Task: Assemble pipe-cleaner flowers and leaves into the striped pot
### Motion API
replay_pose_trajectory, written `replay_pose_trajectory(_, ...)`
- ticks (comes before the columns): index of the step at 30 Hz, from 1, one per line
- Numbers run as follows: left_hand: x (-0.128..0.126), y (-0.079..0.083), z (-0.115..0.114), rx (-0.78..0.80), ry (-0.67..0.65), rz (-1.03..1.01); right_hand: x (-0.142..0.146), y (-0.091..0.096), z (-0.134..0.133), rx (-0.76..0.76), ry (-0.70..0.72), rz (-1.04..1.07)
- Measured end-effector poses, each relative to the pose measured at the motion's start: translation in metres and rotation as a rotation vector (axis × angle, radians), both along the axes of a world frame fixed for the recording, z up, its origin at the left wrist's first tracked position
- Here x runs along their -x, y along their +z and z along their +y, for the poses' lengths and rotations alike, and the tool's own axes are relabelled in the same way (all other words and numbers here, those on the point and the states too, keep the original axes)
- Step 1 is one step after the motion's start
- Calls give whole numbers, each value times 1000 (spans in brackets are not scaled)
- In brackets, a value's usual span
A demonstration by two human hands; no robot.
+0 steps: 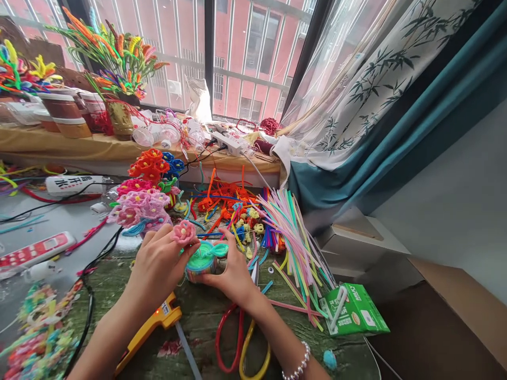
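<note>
My left hand (160, 258) pinches a pink pipe-cleaner flower (184, 232) with a pale centre, just above the left rim of a small round pot (196, 275). Green fuzzy coils (201, 255) fill the pot's top, and a green leaf loop (221, 250) sticks out at its right. My right hand (233, 272) grips the pot from the right, thumb against the front and forefinger raised behind the leaf. Below my hands lie a yellow glue gun (168, 315), its light on, and scissors (230, 340) with red and yellow handles.
Pink and red pipe-cleaner flowers (138, 206) stand behind my left hand. A bundle of pipe cleaners (291, 237) and a green milk carton (356, 309) lie to the right. A black cable (90, 306) runs down the left. Cardboard boxes (447, 295) stand beyond the table's right edge.
</note>
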State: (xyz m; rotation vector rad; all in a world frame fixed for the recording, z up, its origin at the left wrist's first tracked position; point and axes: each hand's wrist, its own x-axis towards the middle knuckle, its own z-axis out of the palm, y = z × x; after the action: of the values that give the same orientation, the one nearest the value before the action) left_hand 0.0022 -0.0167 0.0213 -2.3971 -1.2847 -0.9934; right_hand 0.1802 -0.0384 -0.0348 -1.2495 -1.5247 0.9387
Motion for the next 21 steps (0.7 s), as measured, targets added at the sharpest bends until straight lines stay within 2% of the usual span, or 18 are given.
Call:
replay_pose_trajectory(6, -1, 0, 0, 2, -70, 70, -1, -2, 0, -16, 11, 12)
replay_pose_trajectory(16, -2, -5, 2, 37, -69, 95, -1, 0, 0, 20, 37, 26)
replay_pose_trajectory(18, -1, -5, 2, 72, -60, 87, -3, 2, 0, 29, 53, 25)
replay_pose_trajectory(21, 0, -3, 0, 179, -32, 44, -15, 8, 3, 27, 153, 47)
